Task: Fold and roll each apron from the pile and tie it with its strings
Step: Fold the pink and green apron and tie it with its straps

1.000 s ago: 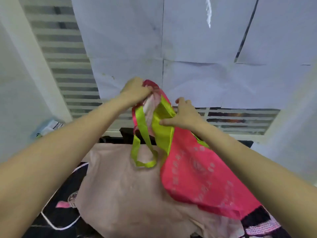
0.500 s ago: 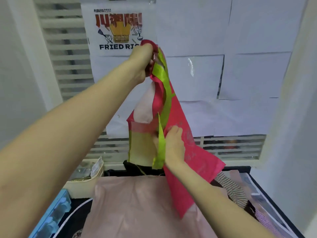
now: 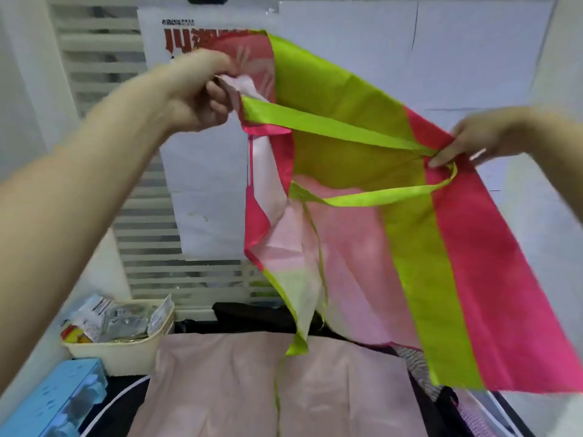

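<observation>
Strings (image 3: 315,257) dangling loose over pale pink cloth (image 3: 239,383), liable to snag. Farther up, pink-and-green apron (image 3: 467,247) stretched midair, left hand (image 3: 197,93) gripping one corner, right hand (image 3: 473,143) pinching strap (image 3: 331,124); liable to slip.

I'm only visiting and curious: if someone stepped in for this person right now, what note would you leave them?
Left hand: grips one top corner of the pink-and-green apron.
Right hand: pinches the other edge, by a green strap.
The apron hangs spread in the air over a pale pink cloth on the pile.
Done: apron lifted and opened out.
Left: fold it, roll it, tie it with its strings, then the rest of the pile.
</observation>
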Demonstrator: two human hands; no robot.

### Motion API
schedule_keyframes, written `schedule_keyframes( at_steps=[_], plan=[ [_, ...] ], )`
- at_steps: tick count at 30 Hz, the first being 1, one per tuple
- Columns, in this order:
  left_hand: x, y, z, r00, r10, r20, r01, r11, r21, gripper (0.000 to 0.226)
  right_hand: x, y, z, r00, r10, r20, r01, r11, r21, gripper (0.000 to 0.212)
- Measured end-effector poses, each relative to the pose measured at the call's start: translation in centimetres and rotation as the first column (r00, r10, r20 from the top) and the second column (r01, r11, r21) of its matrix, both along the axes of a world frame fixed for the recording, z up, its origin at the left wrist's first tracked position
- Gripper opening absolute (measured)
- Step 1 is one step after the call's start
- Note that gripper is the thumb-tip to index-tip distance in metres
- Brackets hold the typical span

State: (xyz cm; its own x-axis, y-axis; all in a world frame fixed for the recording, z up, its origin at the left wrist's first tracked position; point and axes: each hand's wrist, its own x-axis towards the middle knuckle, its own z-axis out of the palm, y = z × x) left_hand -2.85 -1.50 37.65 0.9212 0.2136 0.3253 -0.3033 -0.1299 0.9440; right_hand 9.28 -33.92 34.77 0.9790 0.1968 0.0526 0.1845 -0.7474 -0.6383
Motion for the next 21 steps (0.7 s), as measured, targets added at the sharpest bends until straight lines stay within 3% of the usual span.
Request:
schedule_keyframes(
  at_steps=[2, 3, 5, 7, 9, 11, 13, 16, 18, 20, 21],
  plan=[
    [-0.1, 1.9, -0.7, 0.999, 0.005, -0.054, 0.0, 0.996, 0.084, 0.026, 1.4, 0.1, 3.3, 0.999, 0.036, -0.002, -0.036, 0.995, -0.088, 0.067],
    [0.2, 2.9, -1.3, 0.995, 0.025, -0.095, -0.012, 0.991, 0.136, 0.018, 2.6, 0.7, 3.9, 0.998, 0.053, 0.02, -0.05, 0.993, -0.109, 0.068],
    [1.4, 4.6, -3.5, 0.967, 0.136, -0.216, -0.077, 0.962, 0.261, 0.018, 5.7, 3.2, 3.3, 0.989, 0.082, 0.125, -0.048, 0.966, -0.253, 0.037],
    [2.9, 6.1, -6.8, 0.889, 0.257, -0.378, -0.108, 0.922, 0.373, 0.022, 9.7, 7.1, 0.9, 0.943, 0.167, 0.288, 0.011, 0.85, -0.527, 0.03],
    [4.1, 6.6, -11.7, 0.752, 0.246, -0.612, 0.004, 0.926, 0.377, 0.041, 12.7, 11.5, -4.6, 0.917, 0.302, 0.262, -0.032, 0.707, -0.706, 0.032],
    [5.0, 7.3, -17.3, 0.538, 0.195, -0.82, 0.153, 0.934, 0.323, 0.046, 14.8, 15.0, -12.7, 0.894, 0.441, 0.081, -0.193, 0.54, -0.819, 0.032],
    [5.5, 8.5, -22.6, 0.346, 0.243, -0.906, 0.272, 0.898, 0.345, 0.046, 15.5, 16.3, -21.5, 0.868, 0.486, -0.107, -0.342, 0.426, -0.838, 0.023],
    [6.5, 10.3, -29.7, 0.171, 0.35, -0.921, 0.312, 0.867, 0.388, 0.042, 15.5, 15.6, -31.7, 0.867, 0.487, -0.105, -0.351, 0.448, -0.822, 0.018],
    [7.2, 11.2, -32.8, 0.19, 0.57, -0.8, 0.294, 0.744, 0.6, 0.026, 15.8, 15.3, -35.4, 0.866, 0.499, -0.008, -0.307, 0.52, -0.797, 0.02],
    [8.6, 11.6, -35.0, 0.331, 0.761, -0.558, 0.309, 0.471, 0.826, 0.015, 16.1, 15.2, -37.2, 0.85, 0.522, -0.07, -0.409, 0.571, -0.712, 0.017],
    [9.4, 11.3, -35.8, 0.401, 0.812, -0.424, 0.342, 0.296, 0.892, 0.03, 16.4, 15.1, -37.8, 0.833, 0.528, -0.165, -0.505, 0.603, -0.618, 0.019]
  ],
)
